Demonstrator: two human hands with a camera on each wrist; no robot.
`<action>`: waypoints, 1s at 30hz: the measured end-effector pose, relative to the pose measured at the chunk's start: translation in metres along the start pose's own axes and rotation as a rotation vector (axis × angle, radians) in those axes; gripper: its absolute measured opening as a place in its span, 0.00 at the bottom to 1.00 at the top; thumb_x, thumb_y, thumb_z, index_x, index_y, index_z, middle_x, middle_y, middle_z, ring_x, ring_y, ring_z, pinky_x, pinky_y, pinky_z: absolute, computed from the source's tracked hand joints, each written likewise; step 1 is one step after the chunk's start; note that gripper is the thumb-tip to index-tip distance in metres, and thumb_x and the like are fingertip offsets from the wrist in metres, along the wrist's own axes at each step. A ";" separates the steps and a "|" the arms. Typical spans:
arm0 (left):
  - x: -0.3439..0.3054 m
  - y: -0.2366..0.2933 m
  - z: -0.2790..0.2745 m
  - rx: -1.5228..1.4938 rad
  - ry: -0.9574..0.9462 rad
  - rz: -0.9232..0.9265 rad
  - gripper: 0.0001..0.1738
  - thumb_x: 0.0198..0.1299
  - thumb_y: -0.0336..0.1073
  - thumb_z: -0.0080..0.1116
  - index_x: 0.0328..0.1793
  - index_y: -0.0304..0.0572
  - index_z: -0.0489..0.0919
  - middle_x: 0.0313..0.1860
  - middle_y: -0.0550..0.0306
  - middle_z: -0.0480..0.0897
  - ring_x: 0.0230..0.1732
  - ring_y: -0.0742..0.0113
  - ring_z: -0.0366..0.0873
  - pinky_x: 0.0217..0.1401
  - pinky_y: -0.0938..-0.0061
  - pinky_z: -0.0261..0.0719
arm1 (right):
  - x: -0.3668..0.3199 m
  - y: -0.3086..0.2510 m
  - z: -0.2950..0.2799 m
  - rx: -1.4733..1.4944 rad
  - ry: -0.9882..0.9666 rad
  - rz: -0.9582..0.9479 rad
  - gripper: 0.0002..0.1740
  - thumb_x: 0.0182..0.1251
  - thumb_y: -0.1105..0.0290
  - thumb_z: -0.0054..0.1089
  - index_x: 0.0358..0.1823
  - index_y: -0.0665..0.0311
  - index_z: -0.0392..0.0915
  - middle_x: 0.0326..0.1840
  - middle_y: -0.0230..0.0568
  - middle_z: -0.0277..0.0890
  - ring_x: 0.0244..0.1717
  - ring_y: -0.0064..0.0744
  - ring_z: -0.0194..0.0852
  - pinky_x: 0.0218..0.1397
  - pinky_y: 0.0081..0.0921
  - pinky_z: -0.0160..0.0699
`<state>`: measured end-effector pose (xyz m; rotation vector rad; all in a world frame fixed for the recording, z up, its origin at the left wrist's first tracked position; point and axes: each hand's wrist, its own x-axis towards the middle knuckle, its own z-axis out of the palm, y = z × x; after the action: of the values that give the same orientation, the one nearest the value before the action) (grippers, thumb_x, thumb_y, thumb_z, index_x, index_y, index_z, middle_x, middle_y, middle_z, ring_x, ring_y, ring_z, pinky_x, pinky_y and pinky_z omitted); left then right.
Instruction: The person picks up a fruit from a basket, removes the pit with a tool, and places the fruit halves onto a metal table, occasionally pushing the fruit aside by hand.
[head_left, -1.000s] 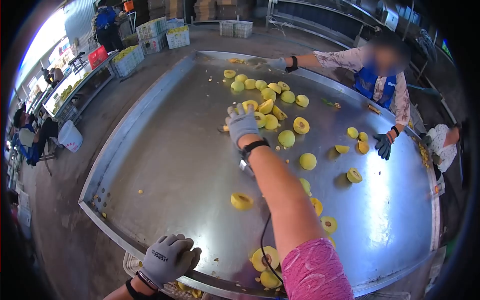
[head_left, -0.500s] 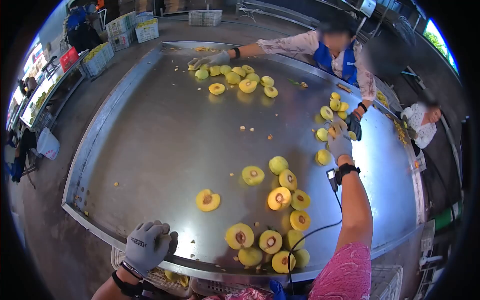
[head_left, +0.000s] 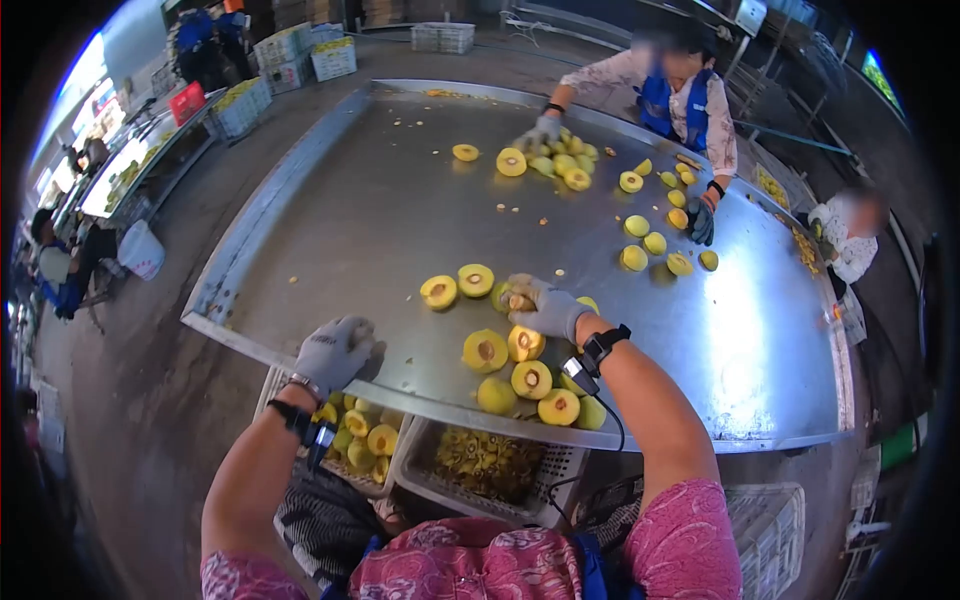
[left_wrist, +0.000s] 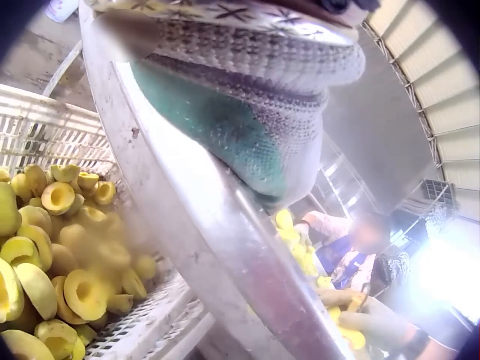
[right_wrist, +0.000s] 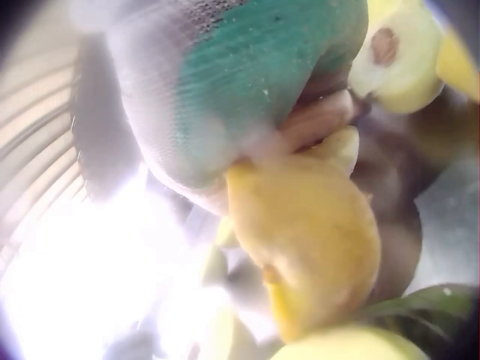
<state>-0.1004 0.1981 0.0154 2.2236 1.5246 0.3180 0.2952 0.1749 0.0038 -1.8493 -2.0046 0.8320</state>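
Observation:
My gloved left hand (head_left: 335, 352) rests at the near rim of the metal table, its fingers loosely bent. In the left wrist view its green-coated palm side (left_wrist: 225, 127) lies against the metal edge. My gloved right hand (head_left: 543, 306) is over the near middle of the table, among peach halves. The right wrist view shows a yellow peach half (right_wrist: 307, 236) in its fingers, partly hidden by the glove. Close by are a peach half with its pit (head_left: 485, 350) and, to the left, another peach half (head_left: 438, 292).
Below the near edge stand a crate of pitted halves (head_left: 350, 477) and a crate of pits (head_left: 405, 465). Across the metal table (head_left: 330, 230), another person's gloved hand (head_left: 545, 132) touches a heap of peaches (head_left: 565, 160); their other hand (head_left: 700, 222) is near scattered fruit.
My right hand reached to the far right, then came back to the near halves. The left hand stays at the rim. The other person's arm swept the far peaches rightward.

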 end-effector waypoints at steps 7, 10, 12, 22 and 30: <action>0.029 -0.002 0.017 -0.316 0.079 -0.059 0.35 0.64 0.55 0.52 0.72 0.43 0.68 0.65 0.39 0.76 0.67 0.46 0.74 0.68 0.61 0.71 | -0.111 -0.059 -0.008 -0.035 0.268 -0.284 0.21 0.65 0.62 0.59 0.59 0.57 0.73 0.59 0.46 0.76 0.58 0.54 0.76 0.62 0.37 0.74; 0.054 0.024 0.022 -0.351 0.112 -0.052 0.35 0.64 0.53 0.51 0.72 0.41 0.67 0.66 0.37 0.75 0.67 0.45 0.74 0.69 0.60 0.71 | -0.160 -0.073 -0.018 0.031 0.289 -0.244 0.20 0.65 0.63 0.60 0.57 0.57 0.73 0.56 0.45 0.77 0.54 0.53 0.78 0.57 0.37 0.76; 0.067 0.039 0.026 -0.221 0.067 -0.068 0.34 0.64 0.54 0.50 0.71 0.41 0.69 0.65 0.38 0.76 0.67 0.45 0.74 0.68 0.60 0.71 | -0.185 -0.077 -0.016 0.072 0.310 -0.235 0.20 0.65 0.63 0.61 0.57 0.59 0.73 0.55 0.47 0.77 0.52 0.52 0.79 0.55 0.37 0.77; 0.019 0.080 0.063 -0.088 -0.154 0.207 0.31 0.61 0.53 0.56 0.64 0.42 0.74 0.57 0.41 0.81 0.62 0.45 0.76 0.64 0.61 0.74 | -0.233 -0.119 0.036 0.612 0.303 0.058 0.20 0.71 0.63 0.59 0.59 0.64 0.70 0.39 0.40 0.80 0.33 0.28 0.81 0.34 0.24 0.78; -0.028 0.075 0.056 -1.259 0.052 -0.036 0.21 0.65 0.47 0.60 0.59 0.47 0.74 0.49 0.54 0.82 0.46 0.61 0.82 0.46 0.66 0.83 | -0.218 -0.134 0.088 0.338 0.235 0.083 0.25 0.71 0.56 0.58 0.60 0.65 0.67 0.44 0.55 0.80 0.44 0.52 0.82 0.47 0.40 0.78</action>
<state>-0.0257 0.1369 0.0020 1.1674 0.9030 0.9874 0.1653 -0.0583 0.0500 -1.7519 -1.5483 0.8680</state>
